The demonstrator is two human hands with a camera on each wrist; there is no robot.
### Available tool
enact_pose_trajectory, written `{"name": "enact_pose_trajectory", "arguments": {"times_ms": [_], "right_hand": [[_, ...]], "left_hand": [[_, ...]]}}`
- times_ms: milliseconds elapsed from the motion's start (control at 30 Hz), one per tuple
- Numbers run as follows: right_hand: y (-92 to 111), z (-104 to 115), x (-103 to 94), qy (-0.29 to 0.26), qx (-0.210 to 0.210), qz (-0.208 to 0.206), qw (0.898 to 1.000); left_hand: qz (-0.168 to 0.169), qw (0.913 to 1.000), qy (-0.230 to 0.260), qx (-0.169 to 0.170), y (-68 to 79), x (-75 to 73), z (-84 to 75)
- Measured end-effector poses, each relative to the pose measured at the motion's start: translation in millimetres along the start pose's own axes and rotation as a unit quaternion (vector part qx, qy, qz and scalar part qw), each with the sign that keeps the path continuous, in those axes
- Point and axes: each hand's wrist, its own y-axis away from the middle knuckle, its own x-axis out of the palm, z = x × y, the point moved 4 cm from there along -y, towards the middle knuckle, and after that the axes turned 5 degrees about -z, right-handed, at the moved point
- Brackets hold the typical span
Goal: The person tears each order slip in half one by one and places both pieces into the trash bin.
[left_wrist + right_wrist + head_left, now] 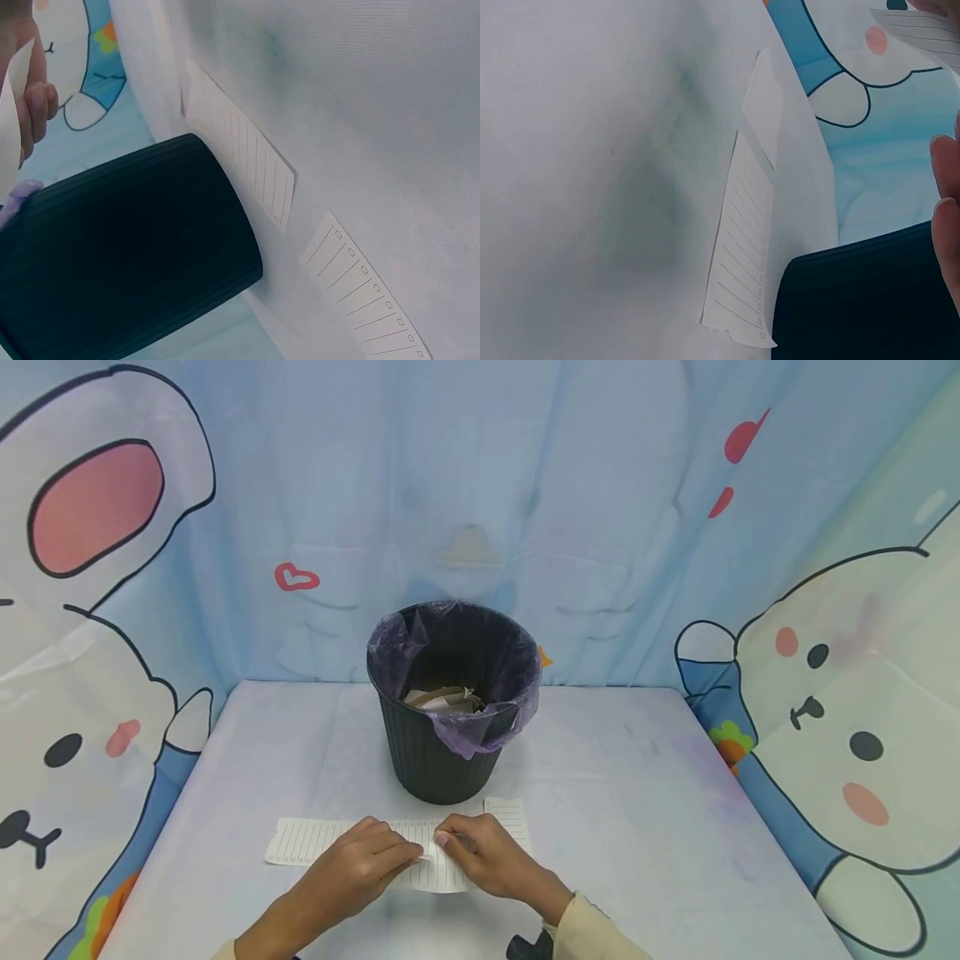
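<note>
My left hand (367, 862) and right hand (491, 856) are close together above the table, in front of the black bin. Between them they pinch a piece of white lined paper (437, 875), its lower edge hanging below the fingers. The left fingertips grip it at one side, the right thumb and fingers at the other. Behind the left hand, a lined paper strip (303, 842) lies flat. Another lined piece (508, 817) lies partly behind the right hand. In the left wrist view, part of the held paper (9, 139) shows beside curled fingers (36, 109).
The ribbed black bin (442, 768) stands upright beyond the hands, with a purple plastic liner (480, 735) folded over its rim. Paper and cardboard scraps (450, 698) lie inside. A pale cloth covers the table (622, 827); a blue cartoon-print curtain (465, 468) hangs around it.
</note>
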Motion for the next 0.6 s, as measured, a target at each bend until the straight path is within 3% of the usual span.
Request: {"name": "enact_pose_trajectory", "arguments": {"times_ms": [600], "right_hand": [[-0.1,-0.4,0.2,0.002,0.011,0.002,1.000]], "left_hand": [[0.005,1.0000,0.005,0.002,0.7,0.0,-0.7]]}}
